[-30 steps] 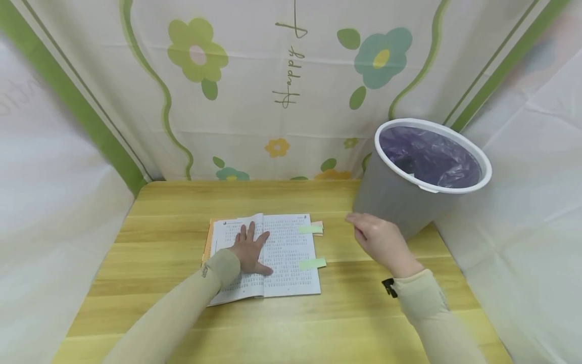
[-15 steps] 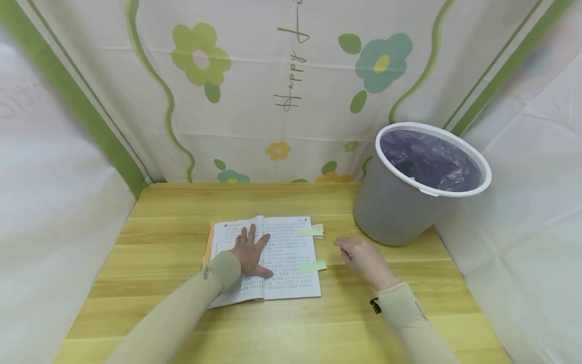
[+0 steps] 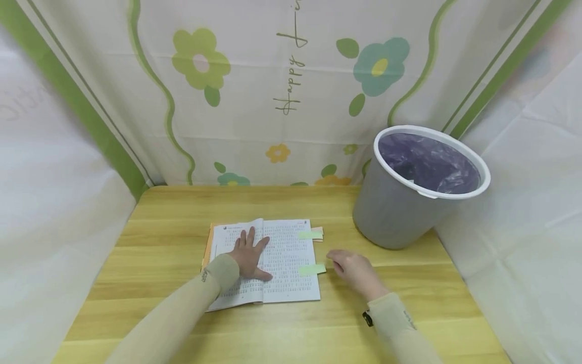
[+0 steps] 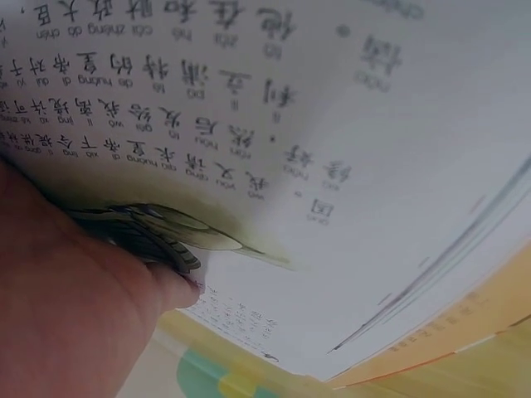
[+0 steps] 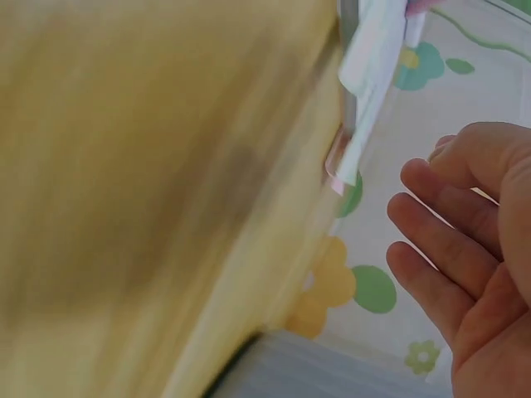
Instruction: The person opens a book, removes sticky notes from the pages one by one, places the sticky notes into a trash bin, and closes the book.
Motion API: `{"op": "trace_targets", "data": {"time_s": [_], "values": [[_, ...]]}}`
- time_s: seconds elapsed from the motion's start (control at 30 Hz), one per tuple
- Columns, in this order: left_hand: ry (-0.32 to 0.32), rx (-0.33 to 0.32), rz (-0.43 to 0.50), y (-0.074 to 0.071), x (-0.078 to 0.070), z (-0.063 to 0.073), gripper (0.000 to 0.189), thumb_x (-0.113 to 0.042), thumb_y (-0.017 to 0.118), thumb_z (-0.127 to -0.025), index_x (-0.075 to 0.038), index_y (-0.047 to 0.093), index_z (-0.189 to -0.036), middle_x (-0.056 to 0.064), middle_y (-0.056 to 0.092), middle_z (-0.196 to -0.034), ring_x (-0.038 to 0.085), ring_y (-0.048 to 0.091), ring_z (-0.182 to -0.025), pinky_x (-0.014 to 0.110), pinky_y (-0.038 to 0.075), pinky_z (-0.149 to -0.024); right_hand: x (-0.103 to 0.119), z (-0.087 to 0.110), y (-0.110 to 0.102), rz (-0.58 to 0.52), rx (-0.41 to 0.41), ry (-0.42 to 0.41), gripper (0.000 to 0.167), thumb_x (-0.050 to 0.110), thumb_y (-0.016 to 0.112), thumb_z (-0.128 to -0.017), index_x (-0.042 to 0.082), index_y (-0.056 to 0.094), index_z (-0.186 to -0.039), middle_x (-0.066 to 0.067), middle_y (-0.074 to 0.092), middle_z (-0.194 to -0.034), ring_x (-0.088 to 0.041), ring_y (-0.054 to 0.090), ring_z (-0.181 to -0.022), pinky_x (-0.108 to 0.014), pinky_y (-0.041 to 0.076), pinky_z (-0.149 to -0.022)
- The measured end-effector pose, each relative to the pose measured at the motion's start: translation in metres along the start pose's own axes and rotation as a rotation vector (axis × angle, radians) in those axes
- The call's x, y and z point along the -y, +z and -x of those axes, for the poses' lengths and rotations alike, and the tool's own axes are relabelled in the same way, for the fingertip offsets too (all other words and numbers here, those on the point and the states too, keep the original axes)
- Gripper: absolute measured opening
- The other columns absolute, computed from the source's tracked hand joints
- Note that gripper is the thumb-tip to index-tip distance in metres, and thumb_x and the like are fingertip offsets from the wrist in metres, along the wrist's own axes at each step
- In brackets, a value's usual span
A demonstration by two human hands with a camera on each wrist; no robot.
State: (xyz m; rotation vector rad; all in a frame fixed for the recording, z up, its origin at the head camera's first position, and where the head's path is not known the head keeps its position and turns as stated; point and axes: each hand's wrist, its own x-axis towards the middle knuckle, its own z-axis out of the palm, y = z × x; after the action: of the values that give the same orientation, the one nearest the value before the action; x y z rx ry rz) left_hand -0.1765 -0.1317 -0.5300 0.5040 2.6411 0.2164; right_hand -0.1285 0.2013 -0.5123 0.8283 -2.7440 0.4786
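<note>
An open book (image 3: 286,290) with printed pages lies on the wooden table. My left hand (image 3: 247,259) rests on it with fingers spread, over the left page and the fold. Its thumb side and the page print show close up in the left wrist view. Two pale green sticky tabs (image 3: 311,269) jut from the right page's edge, and a pinkish tab (image 3: 319,230) shows beside the upper one. Just right of the lower green tab is my right hand (image 3: 355,270), apart from it. In the right wrist view its fingers (image 5: 444,269) are loosely bent and hold nothing.
A grey bin (image 3: 386,217) with a white rim and dark purple liner stands at the table's back right. Floral cloth (image 3: 254,116) hangs behind the table (image 3: 173,202), and white cloth hangs at both sides. An orange cover edge (image 3: 209,245) shows at the book's left.
My right hand has moved left and toward me, from beside the bin to near the lower green tab. My left hand stays on the book. The head view has tilted slightly up.
</note>
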Motion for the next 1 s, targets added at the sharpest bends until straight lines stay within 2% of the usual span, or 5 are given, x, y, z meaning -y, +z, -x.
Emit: {"op": "trace_targets", "data": {"time_s": [0.37,0.57,0.87,1.0], "values": [[0.017,-0.004,-0.013,0.0,-0.001,0.004,0.122,-0.082,0.065,-0.068,-0.02,0.013,-0.16,0.03,-0.012,-0.159,0.054,-0.007,-0.143,0.058,0.009,-0.117,0.008,0.003,0.018,0.002,0.046,-0.011,0.027,0.003,0.076,-0.085,0.006,0.075,-0.111,-0.008,0.071,-0.116,-0.023,0.067,-0.108,-0.036,0.055,-0.089],[0.009,-0.022,-0.024,0.003,0.002,0.003,0.123,-0.084,0.063,-0.067,-0.022,0.013,-0.161,0.029,-0.013,-0.159,0.053,-0.008,-0.143,0.057,0.008,-0.117,0.011,0.003,0.022,0.002,0.035,-0.02,0.028,0.002,0.076,-0.084,0.006,0.075,-0.112,-0.008,0.071,-0.117,-0.024,0.067,-0.109,-0.038,0.055,-0.089],[0.034,-0.055,0.002,0.008,0.005,0.001,0.123,-0.083,0.065,-0.066,-0.02,0.016,-0.16,0.031,-0.012,-0.159,0.055,-0.007,-0.142,0.059,0.01,-0.116,0.013,0.005,0.035,0.015,0.037,-0.063,0.029,0.003,0.078,-0.082,0.006,0.075,-0.111,-0.008,0.071,-0.116,-0.024,0.067,-0.108,-0.037,0.056,-0.088],[0.037,-0.041,0.019,0.005,0.006,0.004,0.121,-0.082,0.065,-0.068,-0.02,0.016,-0.16,0.03,-0.013,-0.159,0.055,-0.009,-0.142,0.059,0.01,-0.117,0.016,0.003,0.039,0.001,0.051,-0.079,0.029,0.005,0.078,-0.082,0.008,0.075,-0.11,-0.006,0.071,-0.117,-0.023,0.067,-0.109,-0.036,0.055,-0.089]]}}
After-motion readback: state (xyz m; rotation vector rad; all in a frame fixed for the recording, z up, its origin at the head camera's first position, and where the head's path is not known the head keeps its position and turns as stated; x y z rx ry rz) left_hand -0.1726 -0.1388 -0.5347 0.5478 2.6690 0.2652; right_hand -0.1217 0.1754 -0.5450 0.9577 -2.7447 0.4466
